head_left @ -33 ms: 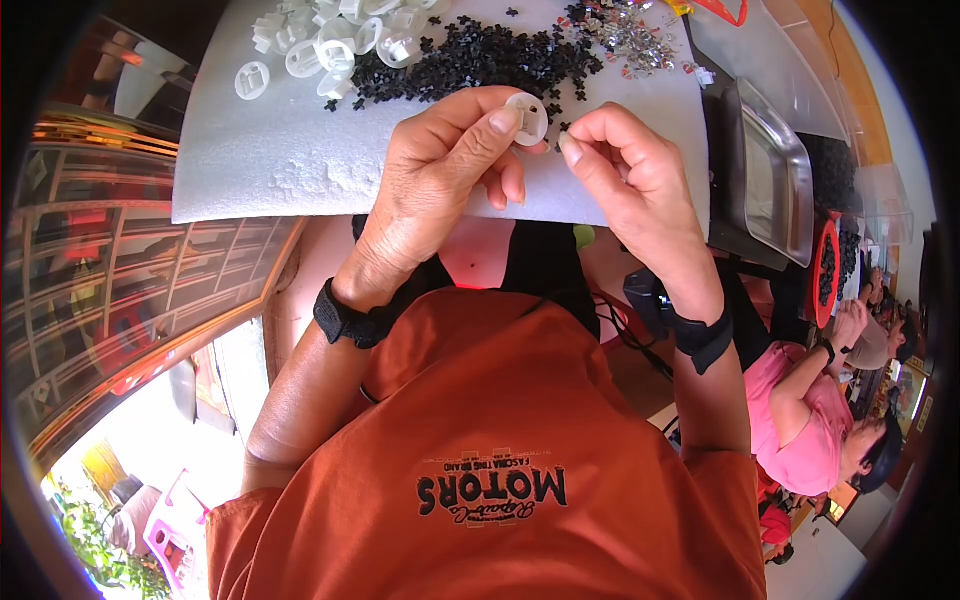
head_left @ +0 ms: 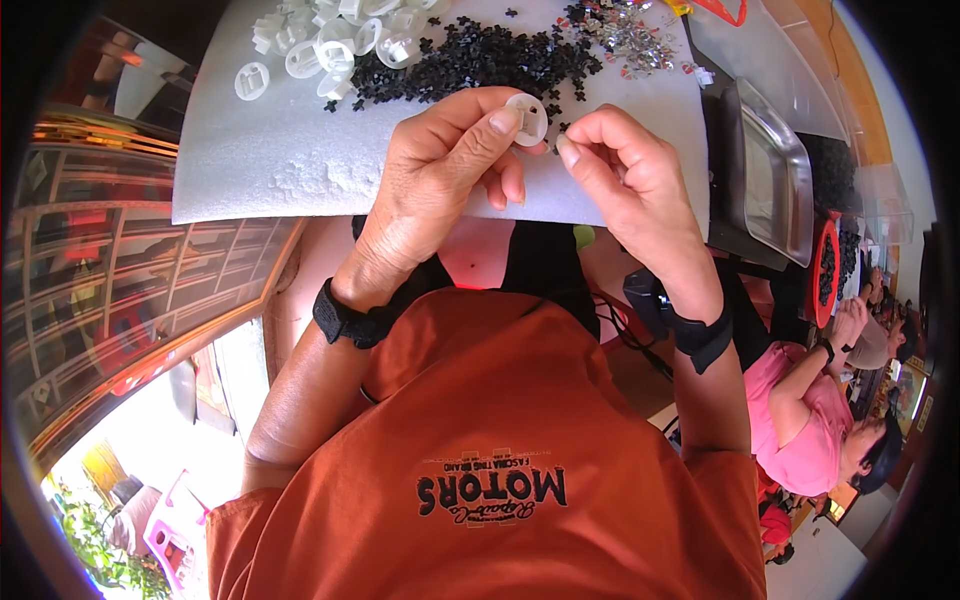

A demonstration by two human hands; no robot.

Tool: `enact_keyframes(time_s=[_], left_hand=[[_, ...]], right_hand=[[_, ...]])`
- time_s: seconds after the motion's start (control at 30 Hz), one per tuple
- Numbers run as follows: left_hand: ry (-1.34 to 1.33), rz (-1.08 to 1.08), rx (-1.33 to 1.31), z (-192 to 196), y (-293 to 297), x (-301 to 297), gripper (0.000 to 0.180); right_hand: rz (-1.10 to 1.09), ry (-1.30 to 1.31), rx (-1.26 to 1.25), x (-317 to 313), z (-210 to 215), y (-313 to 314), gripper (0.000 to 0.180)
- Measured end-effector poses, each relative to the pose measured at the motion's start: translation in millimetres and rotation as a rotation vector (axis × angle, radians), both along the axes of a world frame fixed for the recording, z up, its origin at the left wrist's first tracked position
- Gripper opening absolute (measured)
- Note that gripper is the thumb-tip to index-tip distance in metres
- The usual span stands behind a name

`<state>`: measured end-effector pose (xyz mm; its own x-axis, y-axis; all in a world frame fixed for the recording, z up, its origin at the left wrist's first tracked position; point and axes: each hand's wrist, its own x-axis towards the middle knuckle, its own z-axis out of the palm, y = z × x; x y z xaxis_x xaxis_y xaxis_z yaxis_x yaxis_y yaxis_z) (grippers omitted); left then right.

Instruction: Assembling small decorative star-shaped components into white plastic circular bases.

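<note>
My left hand [head_left: 445, 150] pinches a round, white translucent plastic piece [head_left: 527, 122] between thumb and forefinger, tilted so that its cut-out face shows. Its other fingers curl below the disc. Just to the right, my right hand [head_left: 630, 165] is closed in a pinch, thumb against forefinger, a short gap from the disc. Something small and dark shows at those fingertips, too small to name. Beyond both hands lies a heap of small black cross-shaped parts [head_left: 490, 60]. More white round plastic pieces [head_left: 335, 45] are piled at the far left of the white foam sheet [head_left: 270, 165].
Small shiny metal parts [head_left: 640, 40] lie at the far right of the sheet. Beside it stands a metal tray [head_left: 775, 170]. Farther right are a red-rimmed container [head_left: 824, 270] with black parts and a person in a pink top [head_left: 795, 420]. A slatted wooden panel [head_left: 130, 290] stands left.
</note>
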<state>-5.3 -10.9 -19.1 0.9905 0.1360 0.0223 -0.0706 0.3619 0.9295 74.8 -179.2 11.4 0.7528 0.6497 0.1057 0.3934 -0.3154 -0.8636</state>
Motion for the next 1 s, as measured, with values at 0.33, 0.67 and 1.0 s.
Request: enact_keyframes(time_s=[0.33, 0.67, 1.0], left_hand=[[0.052, -0.026, -0.025, 3.7, 1.1, 0.1, 0.031], [0.083, -0.043, -0.026, 4.1, 2.7, 0.6, 0.031], [0.068, -0.046, -0.007, 1.4, 4.1, 1.9, 0.036]], right_hand=[[-0.008, 0.112, -0.021, 9.8, 6.0, -8.1, 0.009], [0.016, 0.325, -0.007, 14.4, 17.4, -6.4, 0.012], [0.087, 0.364, 0.041, 16.6, 22.5, 3.8, 0.014]])
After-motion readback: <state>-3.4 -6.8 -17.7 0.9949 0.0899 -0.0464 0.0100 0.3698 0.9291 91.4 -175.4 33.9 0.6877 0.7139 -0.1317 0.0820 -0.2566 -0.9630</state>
